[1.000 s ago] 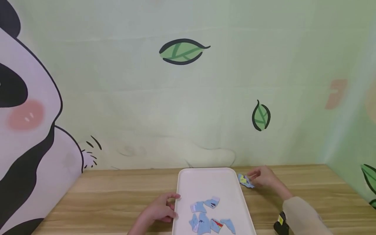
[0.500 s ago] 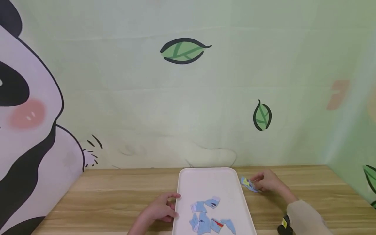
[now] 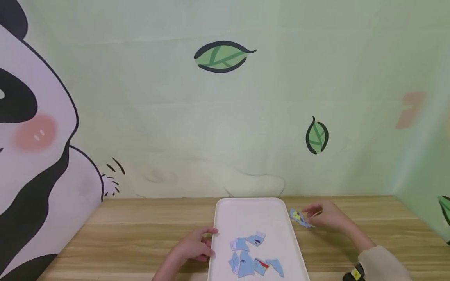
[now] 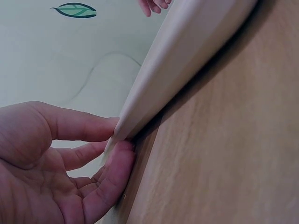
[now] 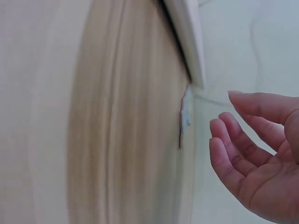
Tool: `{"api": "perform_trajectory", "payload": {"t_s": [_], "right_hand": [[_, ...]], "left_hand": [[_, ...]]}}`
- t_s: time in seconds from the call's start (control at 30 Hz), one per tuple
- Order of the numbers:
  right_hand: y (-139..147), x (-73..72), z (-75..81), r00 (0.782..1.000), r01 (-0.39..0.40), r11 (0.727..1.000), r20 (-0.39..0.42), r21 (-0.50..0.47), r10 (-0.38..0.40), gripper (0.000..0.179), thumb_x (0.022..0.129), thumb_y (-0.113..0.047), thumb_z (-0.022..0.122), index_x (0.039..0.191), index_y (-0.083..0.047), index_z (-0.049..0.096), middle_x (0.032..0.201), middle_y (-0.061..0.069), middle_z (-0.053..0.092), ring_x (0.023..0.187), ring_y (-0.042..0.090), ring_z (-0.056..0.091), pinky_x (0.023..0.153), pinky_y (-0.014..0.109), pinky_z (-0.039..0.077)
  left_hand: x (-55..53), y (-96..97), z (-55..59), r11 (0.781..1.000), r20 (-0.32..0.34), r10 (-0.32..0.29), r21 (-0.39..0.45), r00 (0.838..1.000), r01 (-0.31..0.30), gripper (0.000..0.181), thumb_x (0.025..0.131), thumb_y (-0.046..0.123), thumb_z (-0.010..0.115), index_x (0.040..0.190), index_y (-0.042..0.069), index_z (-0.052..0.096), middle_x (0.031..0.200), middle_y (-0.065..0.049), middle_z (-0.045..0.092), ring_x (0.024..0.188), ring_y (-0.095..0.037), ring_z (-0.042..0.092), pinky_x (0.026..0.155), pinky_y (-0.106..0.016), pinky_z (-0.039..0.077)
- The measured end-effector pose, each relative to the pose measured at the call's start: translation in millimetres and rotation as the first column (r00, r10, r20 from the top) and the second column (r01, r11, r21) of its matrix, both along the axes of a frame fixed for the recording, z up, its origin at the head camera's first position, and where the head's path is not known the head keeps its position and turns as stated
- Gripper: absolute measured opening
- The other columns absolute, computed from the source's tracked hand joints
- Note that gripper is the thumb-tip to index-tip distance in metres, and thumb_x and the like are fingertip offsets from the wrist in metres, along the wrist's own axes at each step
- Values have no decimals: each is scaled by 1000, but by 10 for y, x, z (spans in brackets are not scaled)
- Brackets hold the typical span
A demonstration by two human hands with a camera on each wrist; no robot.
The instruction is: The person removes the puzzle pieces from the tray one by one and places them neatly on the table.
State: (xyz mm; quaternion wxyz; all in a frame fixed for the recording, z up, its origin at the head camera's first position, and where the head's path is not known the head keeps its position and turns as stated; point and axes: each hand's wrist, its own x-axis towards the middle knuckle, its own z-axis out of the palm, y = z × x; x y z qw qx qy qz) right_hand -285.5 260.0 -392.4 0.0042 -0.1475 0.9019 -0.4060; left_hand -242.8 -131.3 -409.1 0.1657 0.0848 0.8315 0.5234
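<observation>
On a white tray [image 3: 249, 214] lie several flat blue puzzle pieces [image 3: 246, 263], some with pale edges and one with a red and yellow streak. My left hand [image 3: 193, 246] grips the tray's left side; in the left wrist view its fingers [image 4: 122, 156] pinch the raised rim. Just right of the tray, a blue and yellow puzzle piece [image 3: 299, 217] lies on the table. My right hand [image 3: 328, 216] hovers beside it, fingers loosely bent. From the right wrist view, that hand [image 5: 261, 154] has nothing in its grasp, and the loose piece [image 5: 185, 114] lies apart from the fingertips.
The wooden table [image 3: 151, 222] reaches back to a pale green wall cloth [image 3: 168, 117] printed with leaves and a panda [image 3: 38, 101]. A black object with a yellow label [image 3: 355, 273] is by the right sleeve [image 3: 383, 263].
The loose puzzle piece has slid slightly right, away from the tray's edge, along with my right hand. That hand has since drawn off it. My left hand stays on the tray.
</observation>
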Motion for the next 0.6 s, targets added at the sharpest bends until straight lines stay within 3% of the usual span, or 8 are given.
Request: {"api": "perform_trajectory", "payload": {"t_s": [0.27,0.6], "right_hand": [[-95,161,73,987,-155,980,19,-126,159,38,72,-3,70,103,17,58,91,22,63,82,22,61,67,24,52],[-379,372,57,959,-251,948,81,-195,270,37,73,-3,71,104,14,59,91,18,62,76,13,59,67,22,51]], "left_hand": [[-3,16,7,1000,5,2,5,1000,-2,56,70,-8,67,123,2,50,79,-8,48,64,-17,51,55,-28,51],[-2,4,0,1000,10,13,-2,1000,-13,57,70,-9,67,123,2,50,80,-8,47,65,-17,50,55,-28,51]]}}
